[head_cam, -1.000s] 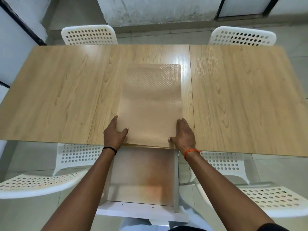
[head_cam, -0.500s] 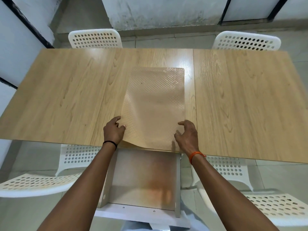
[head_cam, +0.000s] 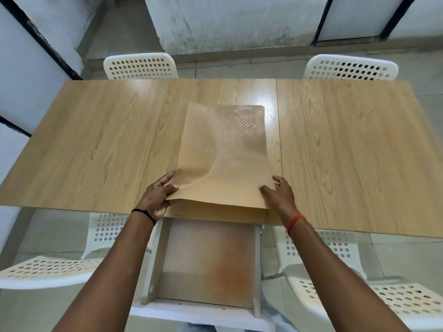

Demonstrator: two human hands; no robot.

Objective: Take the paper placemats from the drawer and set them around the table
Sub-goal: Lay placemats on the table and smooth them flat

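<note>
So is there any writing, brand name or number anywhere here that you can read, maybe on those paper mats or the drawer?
None: no readable text in this view.
The top placemat carries only an embossed dot pattern, no words.
The open drawer, table and white chairs show no labels or numbers.
</note>
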